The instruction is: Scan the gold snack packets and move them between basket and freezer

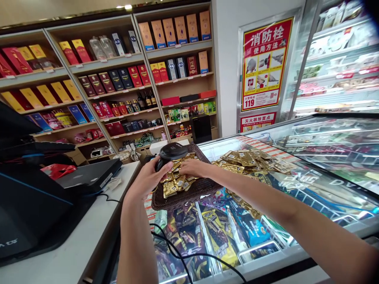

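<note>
A grocery shop: 3 bays of price-tagged shelves [114, 59] with boxed liquor [179, 30], a glass-topped chest freezer [288, 256] of wrapped ice cream [220, 234], a barcode scanner [174, 150].

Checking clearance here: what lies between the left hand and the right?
Gold packets in the brown basket show between the left hand and the right hand in the head view; the black device in the left hand juts in above them.

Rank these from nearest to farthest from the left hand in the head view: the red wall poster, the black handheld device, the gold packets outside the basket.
1. Black handheld device: held in the left hand.
2. Gold packets outside the basket: to the right of the basket.
3. Red wall poster: upper right, on the wall beyond.
</note>
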`<state>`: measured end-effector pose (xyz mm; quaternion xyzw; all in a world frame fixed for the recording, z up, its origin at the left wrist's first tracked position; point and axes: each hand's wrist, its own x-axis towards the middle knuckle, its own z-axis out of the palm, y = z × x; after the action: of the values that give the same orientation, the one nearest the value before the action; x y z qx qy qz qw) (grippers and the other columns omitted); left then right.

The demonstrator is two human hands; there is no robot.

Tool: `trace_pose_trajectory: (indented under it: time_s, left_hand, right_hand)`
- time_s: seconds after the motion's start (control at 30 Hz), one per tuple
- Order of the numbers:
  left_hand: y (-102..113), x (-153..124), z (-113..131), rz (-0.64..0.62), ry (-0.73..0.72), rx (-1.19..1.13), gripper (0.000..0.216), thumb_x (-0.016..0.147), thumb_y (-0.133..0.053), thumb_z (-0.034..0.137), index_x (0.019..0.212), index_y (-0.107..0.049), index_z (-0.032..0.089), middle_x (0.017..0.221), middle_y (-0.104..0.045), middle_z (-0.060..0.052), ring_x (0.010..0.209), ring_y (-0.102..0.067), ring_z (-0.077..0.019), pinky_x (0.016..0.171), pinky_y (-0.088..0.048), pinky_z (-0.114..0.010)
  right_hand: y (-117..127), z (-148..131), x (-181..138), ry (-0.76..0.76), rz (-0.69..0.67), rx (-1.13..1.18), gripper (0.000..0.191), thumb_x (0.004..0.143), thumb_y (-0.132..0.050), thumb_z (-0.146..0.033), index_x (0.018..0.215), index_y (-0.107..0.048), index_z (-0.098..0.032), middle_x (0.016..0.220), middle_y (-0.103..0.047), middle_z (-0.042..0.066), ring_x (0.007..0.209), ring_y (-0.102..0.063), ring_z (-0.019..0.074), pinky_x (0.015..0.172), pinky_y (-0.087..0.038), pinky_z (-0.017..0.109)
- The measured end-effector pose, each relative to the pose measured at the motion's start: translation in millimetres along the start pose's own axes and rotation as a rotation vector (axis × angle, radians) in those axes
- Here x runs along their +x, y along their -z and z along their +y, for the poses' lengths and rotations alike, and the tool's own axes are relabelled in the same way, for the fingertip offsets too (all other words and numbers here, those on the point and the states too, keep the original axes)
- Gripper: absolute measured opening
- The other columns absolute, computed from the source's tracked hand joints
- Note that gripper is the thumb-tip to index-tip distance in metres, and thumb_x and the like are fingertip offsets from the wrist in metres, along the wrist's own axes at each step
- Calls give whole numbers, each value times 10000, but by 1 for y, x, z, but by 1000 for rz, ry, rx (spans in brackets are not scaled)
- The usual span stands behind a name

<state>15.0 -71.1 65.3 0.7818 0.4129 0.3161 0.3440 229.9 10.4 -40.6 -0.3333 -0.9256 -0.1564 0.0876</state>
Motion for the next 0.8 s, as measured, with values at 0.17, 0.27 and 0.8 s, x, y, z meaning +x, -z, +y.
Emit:
trace_pose_trajectory:
  time_s: [0.17,0.27,0.8]
  left_hand:
    - [-1,1,1,-24,-1,-22,424,781,-632,598,865,-568,188,687,-582,7,595,-493,-121,538,-369,-222]
    - [-4,3,1,-54,-14,-47,434,775,-635,602,868,-571,183,699,-579,2,599,-487,-121,547,-374,-224]
    - [-32,7,14,-180,-24,16,438,757,-630,619,858,-603,194,643,-511,19,572,-413,-117,513,-310,-219]
  right_hand:
    - [30,-5,-50,-668,253,581,291,885,-579,-469,981,-582,-194,789,-611,0,688,-540,154,639,-363,253]
    - [47,-4,-82,-815,397,833,349,855,-541,-530,877,-584,-185,755,-569,-13,688,-508,144,628,-347,246]
    - [81,24,-137,-1017,520,1181,265,796,-597,-459,837,-607,-198,741,-565,2,663,-483,144,591,-363,252]
